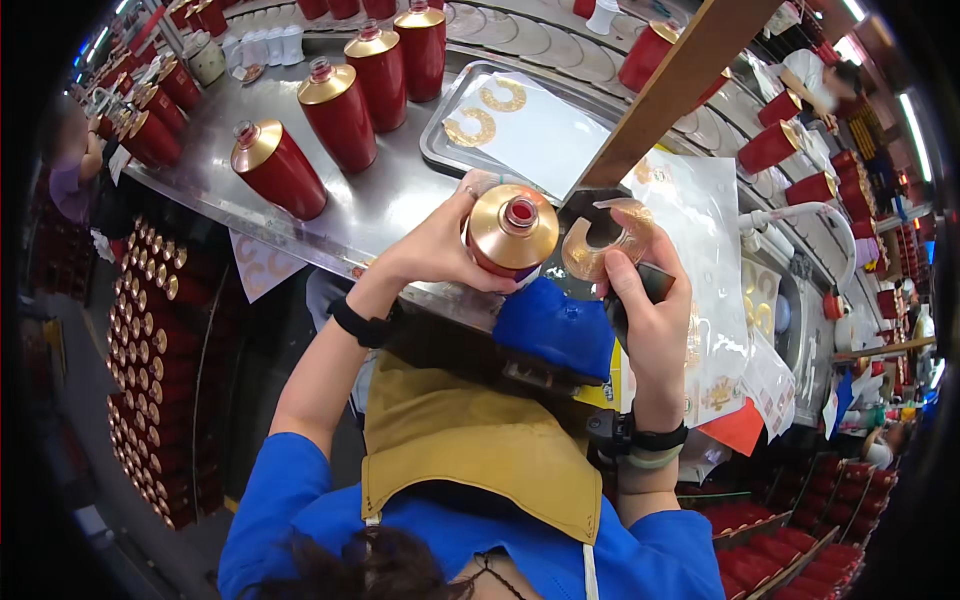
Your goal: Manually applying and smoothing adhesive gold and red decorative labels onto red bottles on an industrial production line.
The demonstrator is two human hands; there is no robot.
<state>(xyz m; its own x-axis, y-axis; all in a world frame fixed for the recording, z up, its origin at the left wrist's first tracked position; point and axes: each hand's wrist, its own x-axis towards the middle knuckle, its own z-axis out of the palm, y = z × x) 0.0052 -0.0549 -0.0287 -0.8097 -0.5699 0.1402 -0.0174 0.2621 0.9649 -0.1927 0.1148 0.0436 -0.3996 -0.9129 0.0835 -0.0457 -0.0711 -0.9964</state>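
Head view: by the tabletop's [360,220] front edge, left hand [440,245] grips a red bottle [497,236], right hand [652,305] pinches a C-shaped decal [581,250], seemingly a fitting step needing alignment next.

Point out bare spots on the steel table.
Bare steel table shows between the row of four red bottles and the metal tray, reaching toward the left hand; another patch lies between that row and the far-left bottle cluster. Crowded: around the right hand, where the held bottle, blue fixture, gold C-shaped piece and wooden bar bunch up.

Factory workshop, curving conveyor [528,38], massed red bottles [157,375]
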